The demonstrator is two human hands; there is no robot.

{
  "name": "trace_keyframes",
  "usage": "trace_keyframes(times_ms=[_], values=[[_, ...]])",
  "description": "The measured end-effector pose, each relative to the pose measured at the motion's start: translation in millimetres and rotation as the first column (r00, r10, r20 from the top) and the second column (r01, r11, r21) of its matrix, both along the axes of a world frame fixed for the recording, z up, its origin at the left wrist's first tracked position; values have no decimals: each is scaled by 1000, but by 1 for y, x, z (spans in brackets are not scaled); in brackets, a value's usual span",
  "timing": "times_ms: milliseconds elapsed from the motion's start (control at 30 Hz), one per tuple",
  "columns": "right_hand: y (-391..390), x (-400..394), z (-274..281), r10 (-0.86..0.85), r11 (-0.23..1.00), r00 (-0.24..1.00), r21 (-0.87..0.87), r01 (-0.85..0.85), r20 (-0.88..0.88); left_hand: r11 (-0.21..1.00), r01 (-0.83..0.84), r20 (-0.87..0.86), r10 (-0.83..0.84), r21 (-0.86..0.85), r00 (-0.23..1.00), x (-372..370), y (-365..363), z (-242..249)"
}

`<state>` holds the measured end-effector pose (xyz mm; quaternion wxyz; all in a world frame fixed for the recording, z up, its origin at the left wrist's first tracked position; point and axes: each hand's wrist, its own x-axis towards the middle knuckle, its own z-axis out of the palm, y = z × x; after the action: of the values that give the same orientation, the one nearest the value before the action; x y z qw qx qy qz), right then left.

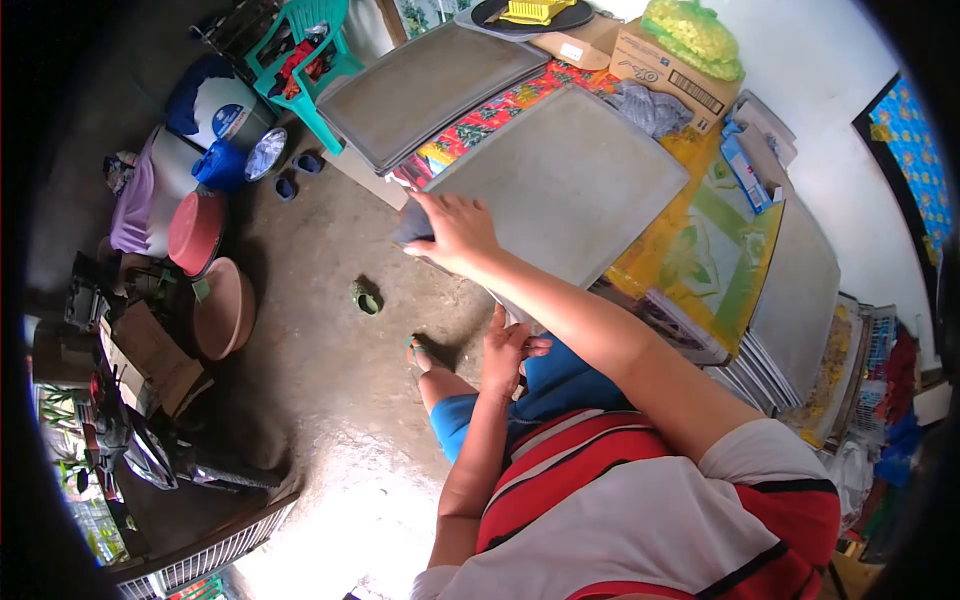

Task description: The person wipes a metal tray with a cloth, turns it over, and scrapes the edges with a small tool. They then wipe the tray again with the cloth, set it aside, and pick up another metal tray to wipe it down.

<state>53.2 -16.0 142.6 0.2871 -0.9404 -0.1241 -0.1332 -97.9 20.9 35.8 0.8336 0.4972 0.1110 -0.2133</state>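
Note:
A large grey flat tray lies on the table, its left corner toward the middle of the view. At that corner my right hand grips a dark grey cloth against the tray's edge, thumb and fingers around it. My left hand is just below the tray's near edge, fingers apart, with one finger pointing up at the edge; whether it touches is unclear. Beyond the large tray, a darker brown tray rests on a flowered red cloth.
Cardboard box with a yellow-green bag stands at the back. More trays lean on the right. A green chair, basins, a blue container and a green clog are on the floor to the left.

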Motion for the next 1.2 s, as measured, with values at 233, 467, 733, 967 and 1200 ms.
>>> trace_keyframes(times_ms=[233,467,733,967,1200], values=[[8,18,-66,526,797,702,-567,-208,481,1000,-14,-1,14,21,1000,0,-4,4],[-6,1,-52,389,860,794,-493,-132,467,999,12,1,-12,47,1000,-3,-1,-4],[-162,34,-31,-328,939,945,-112,324,-17,999,-3,-5,3,35,1000,-4,2,0],[-430,57,-83,-700,712,688,-274,647,-194,999,26,-10,-26,47,1000,-2,1,12],[-288,-8,-63,-516,825,853,-314,470,-78,998,2,8,-2,69,1000,-2,-5,17]])
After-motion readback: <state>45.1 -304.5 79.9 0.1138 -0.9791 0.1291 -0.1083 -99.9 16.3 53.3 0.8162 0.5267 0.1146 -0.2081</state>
